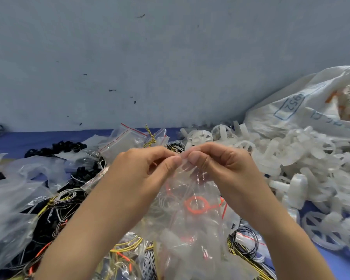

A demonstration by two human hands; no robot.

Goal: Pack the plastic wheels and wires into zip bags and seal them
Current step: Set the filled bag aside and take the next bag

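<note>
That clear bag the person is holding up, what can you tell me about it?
The zip bag is thin, clear, crinkled plastic, hanging from its top edge, which the left hand and right hand pinch between thumbs and fingertips. Inside show an orange wire coil and whitish plastic parts lower down. Whether it is sealed cannot be told.

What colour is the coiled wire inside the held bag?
Orange; the wire coil in the zip bag shows best in head view.

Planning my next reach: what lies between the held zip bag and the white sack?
Head view: a heap of white plastic wheels, between zip bag and sack.
</note>
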